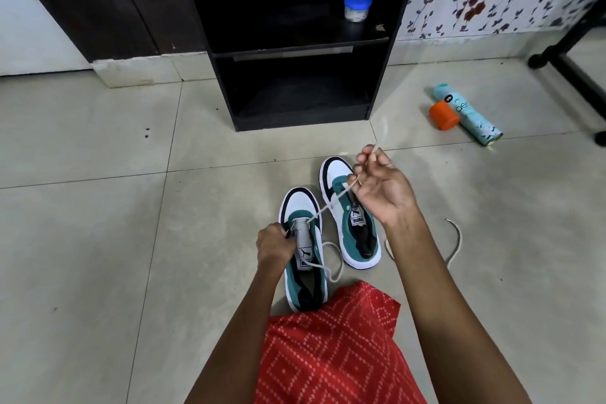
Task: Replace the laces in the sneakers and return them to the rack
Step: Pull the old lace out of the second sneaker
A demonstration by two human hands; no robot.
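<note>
- Left hand (273, 244) grips the nearer sneaker (306, 285) at its left eyelet edge, fingers curled beside the tongue
- Right hand (382, 188) is raised over the farther sneaker (355, 239), pinching a white lace (328, 206)
- The lace runs taut from the nearer sneaker's front eyelets up to the right hand; its tail crosses the tongue and loops onto the floor (98, 207) between the two sneakers
- Both sneakers stand side by side, toes toward the black rack (295, 75)
- A second lace (460, 239) lies loose on the floor right of the right forearm
- Tongue label on the farther sneaker reads "PUMA"; the nearer label is partly covered
- Lettering on the teal spray can (472, 118) beside an orange cap (444, 115) is not fully legible
</note>
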